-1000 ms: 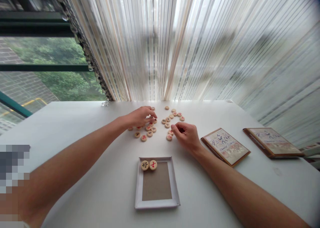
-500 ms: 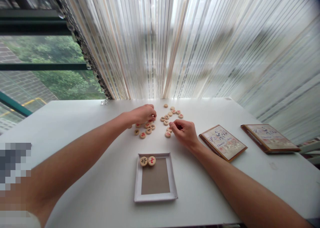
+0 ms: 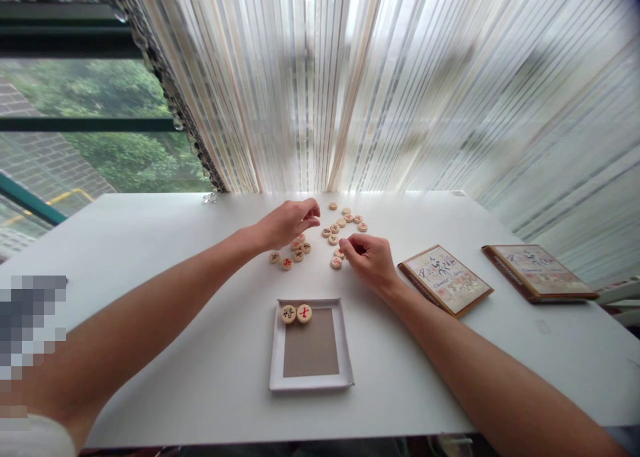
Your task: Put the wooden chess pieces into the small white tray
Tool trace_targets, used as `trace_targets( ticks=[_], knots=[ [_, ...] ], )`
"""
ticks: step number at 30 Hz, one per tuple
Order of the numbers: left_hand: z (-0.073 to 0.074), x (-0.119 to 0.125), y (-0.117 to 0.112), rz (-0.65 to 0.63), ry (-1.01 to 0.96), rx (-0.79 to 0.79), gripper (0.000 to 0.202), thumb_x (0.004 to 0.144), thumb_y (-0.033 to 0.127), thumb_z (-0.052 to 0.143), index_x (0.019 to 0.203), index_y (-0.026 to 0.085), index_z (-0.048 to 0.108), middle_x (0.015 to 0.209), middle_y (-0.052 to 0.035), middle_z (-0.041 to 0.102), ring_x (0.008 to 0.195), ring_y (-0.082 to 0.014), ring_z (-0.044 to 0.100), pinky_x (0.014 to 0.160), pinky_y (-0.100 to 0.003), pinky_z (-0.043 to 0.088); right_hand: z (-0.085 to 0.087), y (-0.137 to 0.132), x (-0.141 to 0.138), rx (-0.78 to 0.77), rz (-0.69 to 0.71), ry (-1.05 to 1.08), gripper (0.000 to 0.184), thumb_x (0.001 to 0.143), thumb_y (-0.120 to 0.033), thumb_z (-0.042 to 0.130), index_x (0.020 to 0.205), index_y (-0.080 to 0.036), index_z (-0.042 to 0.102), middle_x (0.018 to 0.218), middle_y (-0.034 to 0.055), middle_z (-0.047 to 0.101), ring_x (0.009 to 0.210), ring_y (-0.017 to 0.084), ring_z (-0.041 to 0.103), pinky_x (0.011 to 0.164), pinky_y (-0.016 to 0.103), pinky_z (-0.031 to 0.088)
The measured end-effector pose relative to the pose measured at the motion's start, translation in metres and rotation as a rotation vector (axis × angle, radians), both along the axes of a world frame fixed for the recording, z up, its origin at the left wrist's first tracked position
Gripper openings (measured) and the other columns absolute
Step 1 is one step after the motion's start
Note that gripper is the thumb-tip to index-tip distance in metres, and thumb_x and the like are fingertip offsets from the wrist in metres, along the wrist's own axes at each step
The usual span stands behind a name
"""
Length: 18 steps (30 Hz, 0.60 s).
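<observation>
My left hand [image 3: 293,223] hovers above the left cluster of round wooden Chinese chess pieces [image 3: 299,255], thumb and fingers brought together. What it pinches, if anything, is too small to make out. My right hand [image 3: 369,260] rests on the table beside the right cluster, its fingers curled in and the thumb against them; their inside is hidden. Close to its fingertips lie a red-marked piece [image 3: 337,262] and a black-marked piece [image 3: 333,239]. Nearer me, a shallow white box tray [image 3: 346,350] holds a black-marked piece [image 3: 289,313] and a red-marked piece [image 3: 305,313], side by side in its upper left corner.
Two Chinese chess boxes, a nearer box [image 3: 447,278] and a farther box [image 3: 543,270], lie on the white table [image 3: 200,363] at the right. More pieces [image 3: 349,217] are scattered toward the back edge. A string curtain [image 3: 300,97] hangs behind the table, with a window at the left.
My left hand has lifted slightly and shifted right, away from the left cluster's pieces. My right hand stays nearly in place. The view has tilted a little.
</observation>
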<state>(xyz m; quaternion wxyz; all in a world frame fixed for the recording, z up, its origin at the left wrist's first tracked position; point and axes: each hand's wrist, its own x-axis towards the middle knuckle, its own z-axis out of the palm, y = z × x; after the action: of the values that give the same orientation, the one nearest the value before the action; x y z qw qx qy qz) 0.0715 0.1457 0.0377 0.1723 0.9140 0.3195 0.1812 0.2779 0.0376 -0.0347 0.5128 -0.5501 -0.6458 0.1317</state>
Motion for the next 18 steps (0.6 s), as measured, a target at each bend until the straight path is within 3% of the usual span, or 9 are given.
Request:
trace_targets(
  ticks=[4,6,9,15,18],
  knots=[
    [-0.008,-0.019,-0.042,0.011,-0.161,-0.156,0.028,0.106,0.040,0.056,0.111,0.015,0.066,0.089,-0.0086,0.080,0.080,-0.0183,0.076,0.068,-0.025,0.056,0.002,-0.009,-0.005,-0.035,0.088,0.006,0.039,0.098,-0.042,0.060,0.067,-0.019,0.067,0.058,0.0003,0.061,0.054,0.014,0.049,0.056,0.027,0.037],
    [-0.018,-0.028,-0.065,0.015,-0.364,-0.423,0.032,0.101,0.045,0.066,0.106,0.013,0.071,0.082,-0.0083,0.079,0.076,-0.0181,0.075,0.065,-0.025,0.057,0.005,-0.017,-0.012,-0.056,0.166,0.003,0.038,0.101,-0.042,0.058,0.072,-0.019,0.070,0.063,0.0010,0.065,0.057,0.015,0.053,0.058,0.027,0.039],
    [-0.032,-0.036,-0.092,0.040,-0.535,-0.599,0.032,0.098,0.044,0.072,0.104,0.012,0.075,0.082,-0.0066,0.077,0.069,-0.0142,0.071,0.066,-0.024,0.058,0.011,-0.030,-0.026,-0.082,0.293,-0.001,0.038,0.103,-0.042,0.056,0.077,-0.019,0.072,0.067,0.0007,0.066,0.061,0.014,0.055,0.061,0.027,0.042],
    [-0.036,-0.030,-0.115,0.048,-0.705,-0.708,0.035,0.099,0.041,0.071,0.114,0.010,0.076,0.089,-0.0081,0.078,0.078,-0.0162,0.075,0.075,-0.027,0.064,0.016,-0.045,-0.038,-0.105,0.346,0.030,0.029,0.101,-0.042,0.065,0.086,-0.018,0.070,0.069,0.0003,0.065,0.060,0.013,0.052,0.057,0.026,0.042],
    [-0.034,-0.028,-0.117,0.030,-0.762,-0.829,0.041,0.098,0.042,0.073,0.124,0.009,0.072,0.091,-0.0094,0.079,0.082,-0.0184,0.078,0.079,-0.031,0.066,0.017,-0.047,-0.038,-0.144,0.342,0.160,0.028,0.100,-0.043,0.069,0.090,-0.018,0.072,0.073,0.0021,0.067,0.062,0.014,0.053,0.057,0.028,0.043]
  ],
)
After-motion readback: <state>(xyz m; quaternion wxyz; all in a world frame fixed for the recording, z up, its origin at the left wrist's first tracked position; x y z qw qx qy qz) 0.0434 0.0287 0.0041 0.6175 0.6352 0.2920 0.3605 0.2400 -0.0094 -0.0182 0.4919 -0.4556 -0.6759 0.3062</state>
